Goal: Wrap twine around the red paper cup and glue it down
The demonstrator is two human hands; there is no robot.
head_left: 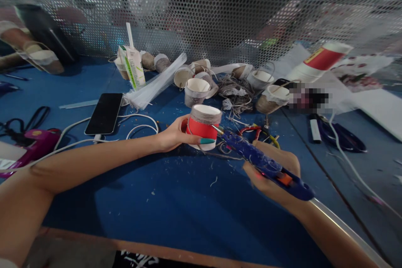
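My left hand (176,134) is wrapped around a red and white paper cup (196,129), thumb across its front. Grey-brown twine (204,118) is wound around the cup's upper part, below the white rim. In my right hand (276,163) is a blue hot glue gun (256,153), gripped by its body with the nozzle pointing left. The metal tip is at the cup's side, just under the wound twine; whether it touches I cannot tell. A clear glue stick (342,228) sticks out behind the gun. A loose twine strand trails under the cup.
Behind the cup stand several twine-wrapped cups (197,92), a twine heap (237,92) and a bundle of clear glue sticks (157,81). A phone (104,113) with a white cable lies left. Pliers (257,132) and scissors (345,136) are right. A perforated metal screen (201,12) closes the back.
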